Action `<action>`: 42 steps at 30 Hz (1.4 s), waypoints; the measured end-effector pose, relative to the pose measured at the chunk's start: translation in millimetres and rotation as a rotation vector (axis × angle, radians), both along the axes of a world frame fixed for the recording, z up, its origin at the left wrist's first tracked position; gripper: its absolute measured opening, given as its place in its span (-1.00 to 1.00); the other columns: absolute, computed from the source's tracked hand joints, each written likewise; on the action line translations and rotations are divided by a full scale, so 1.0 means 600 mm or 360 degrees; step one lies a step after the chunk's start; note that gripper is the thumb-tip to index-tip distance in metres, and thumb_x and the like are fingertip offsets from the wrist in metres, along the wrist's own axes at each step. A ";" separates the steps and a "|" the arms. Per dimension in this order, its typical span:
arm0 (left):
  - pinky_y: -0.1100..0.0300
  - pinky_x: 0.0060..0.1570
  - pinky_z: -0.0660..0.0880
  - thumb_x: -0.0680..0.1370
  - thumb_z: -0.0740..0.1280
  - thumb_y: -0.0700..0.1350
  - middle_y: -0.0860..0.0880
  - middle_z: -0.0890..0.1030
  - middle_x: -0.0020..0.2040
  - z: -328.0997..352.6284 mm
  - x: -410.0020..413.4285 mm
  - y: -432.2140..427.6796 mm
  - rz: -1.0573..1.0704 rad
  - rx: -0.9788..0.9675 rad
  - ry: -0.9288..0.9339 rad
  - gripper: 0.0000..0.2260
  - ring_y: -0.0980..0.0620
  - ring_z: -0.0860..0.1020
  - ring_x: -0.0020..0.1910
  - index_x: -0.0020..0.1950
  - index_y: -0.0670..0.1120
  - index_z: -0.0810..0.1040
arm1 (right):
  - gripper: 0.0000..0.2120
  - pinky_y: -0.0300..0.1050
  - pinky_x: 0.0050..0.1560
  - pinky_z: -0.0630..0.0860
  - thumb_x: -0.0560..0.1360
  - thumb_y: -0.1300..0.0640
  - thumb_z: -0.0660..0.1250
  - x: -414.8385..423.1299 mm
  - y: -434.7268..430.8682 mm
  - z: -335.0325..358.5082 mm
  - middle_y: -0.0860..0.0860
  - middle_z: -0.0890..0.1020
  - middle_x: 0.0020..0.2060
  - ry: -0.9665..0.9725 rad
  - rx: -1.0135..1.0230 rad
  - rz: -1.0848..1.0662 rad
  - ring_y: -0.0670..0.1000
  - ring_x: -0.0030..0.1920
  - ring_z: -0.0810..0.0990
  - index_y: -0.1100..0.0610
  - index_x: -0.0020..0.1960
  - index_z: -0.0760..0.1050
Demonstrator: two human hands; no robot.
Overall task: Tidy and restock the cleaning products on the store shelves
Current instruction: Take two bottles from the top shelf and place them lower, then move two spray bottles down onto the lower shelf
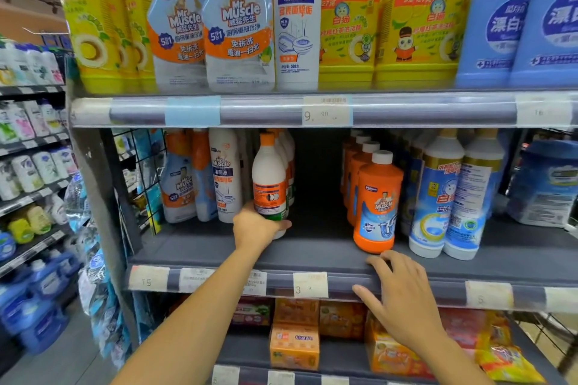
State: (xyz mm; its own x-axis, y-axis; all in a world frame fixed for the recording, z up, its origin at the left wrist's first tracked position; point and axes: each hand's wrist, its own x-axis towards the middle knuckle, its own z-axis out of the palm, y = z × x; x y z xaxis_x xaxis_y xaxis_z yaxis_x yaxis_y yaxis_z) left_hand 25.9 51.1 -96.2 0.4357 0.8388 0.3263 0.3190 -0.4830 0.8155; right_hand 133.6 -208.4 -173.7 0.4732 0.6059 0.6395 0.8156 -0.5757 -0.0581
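My left hand (257, 226) is shut around the base of a white bottle with an orange cap and orange label (269, 179), upright at the front of its row on the middle shelf (312, 255). My right hand (402, 292) rests open on that shelf's front edge, fingers spread, just below an orange Mr Muscle drain-cleaner bottle (377, 204) that heads a row of like bottles. A dark empty gap (317, 178) lies between the two rows.
Spray bottles and a white toilet-cleaner bottle (225, 176) stand left of the held bottle; blue-and-white bottles (438, 194) stand right of the orange row. The top shelf holds yellow jugs (423, 19) and blue jugs. Orange soap boxes (294, 345) fill the lower shelf. Another aisle lies far left.
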 end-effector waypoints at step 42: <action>0.29 -0.22 0.49 0.42 0.52 0.02 0.10 0.66 -0.12 0.298 -0.362 -0.243 -0.0178 0.0338 0.0488 -0.85 0.16 0.61 -0.12 -0.08 0.05 0.63 | -0.65 -0.16 0.06 0.45 0.46 -0.02 0.42 -0.185 -0.059 0.412 0.00 0.55 0.13 0.0876 0.0051 0.0779 -0.03 0.07 0.54 0.02 0.21 0.51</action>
State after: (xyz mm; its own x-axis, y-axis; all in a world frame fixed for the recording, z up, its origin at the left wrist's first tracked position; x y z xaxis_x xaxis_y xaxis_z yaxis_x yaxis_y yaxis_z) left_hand -191.3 -94.8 82.5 0.6249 0.7085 0.3279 0.4685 -0.6763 0.5685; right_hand 22.3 -244.1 73.7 0.4111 0.8150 0.4084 0.8267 -0.1445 -0.5438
